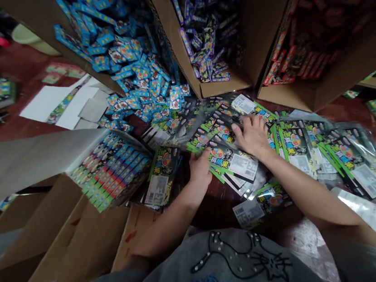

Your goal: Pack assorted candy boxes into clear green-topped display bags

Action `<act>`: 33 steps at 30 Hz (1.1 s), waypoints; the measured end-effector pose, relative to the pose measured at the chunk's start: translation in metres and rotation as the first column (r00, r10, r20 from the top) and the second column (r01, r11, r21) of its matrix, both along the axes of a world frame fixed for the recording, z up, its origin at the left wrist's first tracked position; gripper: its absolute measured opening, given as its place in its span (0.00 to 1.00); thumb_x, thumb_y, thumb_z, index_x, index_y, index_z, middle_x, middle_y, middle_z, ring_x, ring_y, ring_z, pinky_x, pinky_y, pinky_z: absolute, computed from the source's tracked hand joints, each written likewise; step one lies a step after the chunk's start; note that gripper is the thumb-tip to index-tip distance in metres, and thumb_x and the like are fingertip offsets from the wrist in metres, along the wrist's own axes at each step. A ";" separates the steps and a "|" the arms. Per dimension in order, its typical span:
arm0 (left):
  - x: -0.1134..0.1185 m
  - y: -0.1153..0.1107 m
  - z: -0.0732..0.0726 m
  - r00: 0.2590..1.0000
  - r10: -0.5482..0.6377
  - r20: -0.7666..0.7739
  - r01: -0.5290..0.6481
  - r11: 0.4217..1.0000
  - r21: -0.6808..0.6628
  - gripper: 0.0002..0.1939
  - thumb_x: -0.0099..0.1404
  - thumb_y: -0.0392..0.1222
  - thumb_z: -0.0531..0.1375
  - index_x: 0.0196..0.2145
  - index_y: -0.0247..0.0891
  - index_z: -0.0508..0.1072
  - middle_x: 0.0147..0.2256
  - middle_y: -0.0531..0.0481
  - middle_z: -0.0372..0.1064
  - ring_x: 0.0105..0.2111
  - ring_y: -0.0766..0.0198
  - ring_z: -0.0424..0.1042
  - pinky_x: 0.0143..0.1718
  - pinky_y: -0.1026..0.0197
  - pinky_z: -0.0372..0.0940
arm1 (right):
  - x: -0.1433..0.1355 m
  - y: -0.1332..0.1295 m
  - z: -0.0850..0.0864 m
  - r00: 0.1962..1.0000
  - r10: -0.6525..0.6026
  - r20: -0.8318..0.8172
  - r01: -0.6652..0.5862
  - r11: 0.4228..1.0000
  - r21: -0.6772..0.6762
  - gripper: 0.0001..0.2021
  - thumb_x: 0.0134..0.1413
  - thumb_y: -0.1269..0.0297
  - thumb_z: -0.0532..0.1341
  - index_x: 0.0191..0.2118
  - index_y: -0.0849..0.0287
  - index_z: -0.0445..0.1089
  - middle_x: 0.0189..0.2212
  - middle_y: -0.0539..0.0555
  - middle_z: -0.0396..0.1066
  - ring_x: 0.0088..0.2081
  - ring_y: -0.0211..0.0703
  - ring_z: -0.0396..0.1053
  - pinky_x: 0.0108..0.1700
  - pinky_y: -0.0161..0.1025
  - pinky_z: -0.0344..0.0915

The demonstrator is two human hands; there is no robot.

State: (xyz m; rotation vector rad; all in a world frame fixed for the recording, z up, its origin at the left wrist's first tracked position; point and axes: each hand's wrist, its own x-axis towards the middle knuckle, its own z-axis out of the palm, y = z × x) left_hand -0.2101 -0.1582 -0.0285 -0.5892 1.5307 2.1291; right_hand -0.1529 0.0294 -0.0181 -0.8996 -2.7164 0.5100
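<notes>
Printed plastic bags, black and green with white label panels, lie in an overlapping pile in front of me. My left hand grips the left edge of one of these bags, its fingertips partly hidden. Palm down on the pile, my right hand rests with its fingers slightly apart. Left of my left hand, a carton holds rows of small colourful boxes in green, red, purple and blue. Another printed bag lies between that carton and my left hand.
Behind the bags, large cardboard boxes lie open towards me, spilling small blue packs, purple packs and red packs. More bags spread to the right beside a white sheet. Cardboard boxes stand lower left.
</notes>
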 end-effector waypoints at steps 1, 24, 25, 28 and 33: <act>-0.001 0.001 -0.001 1.000 -0.001 0.010 0.001 1.000 -0.005 0.24 0.50 0.35 0.76 0.44 0.41 0.76 0.39 0.53 0.82 0.36 0.60 0.82 0.45 0.54 0.77 | -0.013 0.017 0.005 1.000 -0.001 -0.012 0.001 1.000 0.020 0.35 0.74 0.41 0.42 0.69 0.61 0.65 0.66 0.71 0.65 0.64 0.70 0.62 0.66 0.67 0.61; -0.012 -0.013 0.005 0.967 -0.176 -0.185 0.160 0.983 -0.094 0.27 0.43 0.48 0.80 0.39 0.38 0.79 0.38 0.49 0.82 0.36 0.59 0.81 0.43 0.57 0.76 | -0.059 0.091 -0.013 0.943 -0.120 0.309 0.108 0.993 0.054 0.34 0.71 0.44 0.48 0.64 0.69 0.69 0.65 0.77 0.68 0.66 0.72 0.65 0.66 0.67 0.59; -0.019 -0.008 0.003 0.961 -0.201 -0.192 0.181 0.976 -0.121 0.26 0.42 0.48 0.80 0.38 0.38 0.79 0.36 0.49 0.82 0.34 0.59 0.80 0.41 0.56 0.76 | -0.054 0.091 -0.013 0.938 -0.150 0.311 0.138 0.989 0.060 0.34 0.71 0.43 0.48 0.64 0.68 0.69 0.65 0.77 0.67 0.66 0.73 0.65 0.66 0.68 0.60; -0.044 0.011 -0.001 0.944 -0.251 -0.214 0.216 0.961 -0.174 0.23 0.43 0.44 0.79 0.36 0.37 0.79 0.33 0.48 0.81 0.32 0.57 0.79 0.39 0.54 0.76 | -0.040 0.093 -0.013 0.924 -0.225 0.310 0.210 0.974 0.080 0.34 0.71 0.43 0.47 0.65 0.66 0.69 0.65 0.78 0.68 0.66 0.74 0.65 0.64 0.68 0.60; -0.096 0.049 -0.001 0.886 -0.327 -0.330 0.214 0.918 -0.333 0.20 0.47 0.31 0.76 0.39 0.36 0.79 0.40 0.45 0.82 0.44 0.52 0.80 0.55 0.46 0.75 | -0.031 0.095 -0.011 0.905 -0.295 0.308 0.274 0.955 0.111 0.34 0.72 0.47 0.47 0.65 0.71 0.68 0.64 0.80 0.69 0.64 0.75 0.68 0.64 0.69 0.60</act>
